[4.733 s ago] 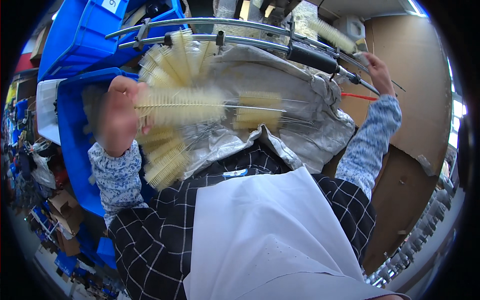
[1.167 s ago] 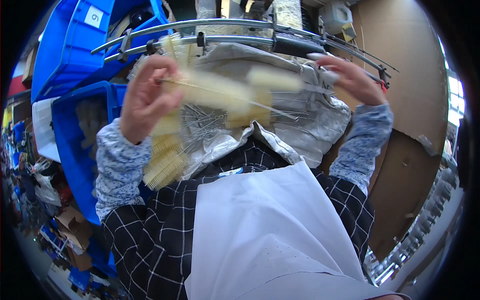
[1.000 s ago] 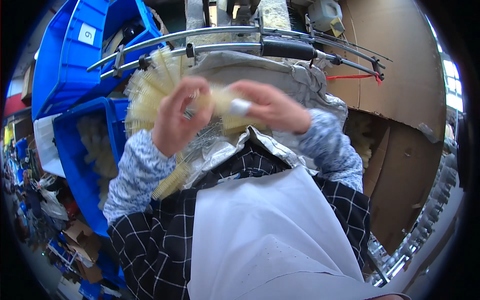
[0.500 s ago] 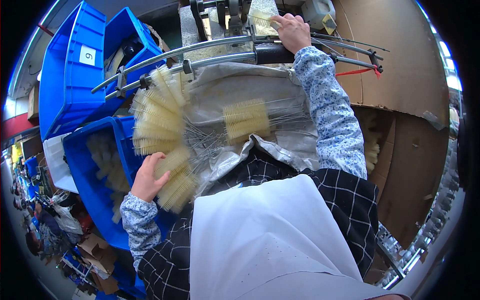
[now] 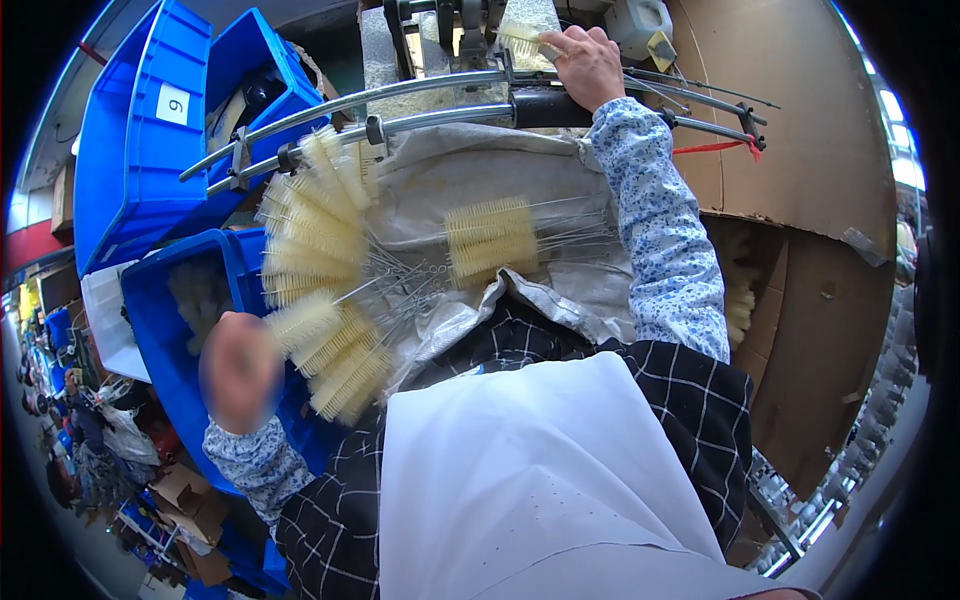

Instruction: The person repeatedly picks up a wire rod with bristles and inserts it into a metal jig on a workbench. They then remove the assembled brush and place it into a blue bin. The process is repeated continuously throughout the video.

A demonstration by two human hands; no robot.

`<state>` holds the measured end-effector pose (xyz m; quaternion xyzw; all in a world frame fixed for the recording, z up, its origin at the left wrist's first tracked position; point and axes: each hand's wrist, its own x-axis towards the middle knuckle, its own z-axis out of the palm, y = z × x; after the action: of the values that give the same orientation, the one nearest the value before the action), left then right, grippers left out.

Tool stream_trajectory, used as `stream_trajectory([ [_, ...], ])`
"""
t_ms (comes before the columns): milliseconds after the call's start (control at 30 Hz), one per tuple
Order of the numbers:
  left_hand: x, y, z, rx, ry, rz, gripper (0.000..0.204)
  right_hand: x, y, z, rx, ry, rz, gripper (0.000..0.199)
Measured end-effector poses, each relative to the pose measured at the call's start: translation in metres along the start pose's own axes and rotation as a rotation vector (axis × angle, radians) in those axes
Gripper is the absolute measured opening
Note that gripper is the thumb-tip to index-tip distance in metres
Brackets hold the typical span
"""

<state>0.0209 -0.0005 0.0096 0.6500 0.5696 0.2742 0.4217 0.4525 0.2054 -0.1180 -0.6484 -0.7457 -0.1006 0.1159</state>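
Observation:
Up by the machine, my right hand (image 5: 588, 66) is closed on a cream-bristled bottle brush (image 5: 521, 40), whose bristled end points left. My left hand (image 5: 241, 372) is over the blue bin at the left. A blur covers it, so its fingers cannot be read. Close to its right side lies one brush of a fanned pile of bottle brushes (image 5: 318, 255), their wire stems pointing in toward the middle. Another small bundle of brushes (image 5: 492, 240) rests on the grey cloth (image 5: 420, 185) over my lap, stems to the right.
Curved metal rails (image 5: 430, 120) run across in front of me, below the machine (image 5: 445, 30). A blue bin (image 5: 165, 395) holding more brushes stands at left, with other blue bins (image 5: 145, 130) beyond. Large cardboard (image 5: 800, 120) stands at right, with brushes (image 5: 738, 290) behind my right forearm.
My left hand has moved left, off the fanned brushes and over the blue bin. One brush in the pile now lies at a different angle. The right hand has stayed almost still.

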Motion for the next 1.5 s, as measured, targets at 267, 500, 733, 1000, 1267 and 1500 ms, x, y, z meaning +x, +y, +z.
stream_trajectory([
  [267, -0.003, 0.000, 0.003, -0.027, 0.007, -0.033, 0.022, 0.000, -0.003, -0.003, -0.038, -0.002, 0.031, 0.026],
  [500, 0.000, -0.002, 0.004, -0.015, -0.003, 0.013, 0.023, 0.006, 0.003, 0.003, -0.043, 0.003, -0.012, 0.028],
  [733, 0.009, 0.006, 0.010, -0.008, -0.017, 0.107, 0.025, 0.029, 0.004, 0.009, 0.106, -0.157, -0.024, 0.022],
  [1000, 0.008, 0.002, 0.004, -0.012, 0.017, 0.107, 0.026, -0.007, 0.046, 0.010, -0.126, 0.016, 0.274, 0.044],
  [1267, 0.015, 0.002, 0.003, -0.013, 0.004, 0.176, 0.025, -0.010, 0.043, 0.020, 0.167, 0.100, 0.258, 0.031],
  [1500, 0.006, 0.007, -0.004, -0.010, 0.036, 0.159, 0.025, 0.000, -0.005, 0.020, 0.162, 0.113, 0.235, 0.026],
])
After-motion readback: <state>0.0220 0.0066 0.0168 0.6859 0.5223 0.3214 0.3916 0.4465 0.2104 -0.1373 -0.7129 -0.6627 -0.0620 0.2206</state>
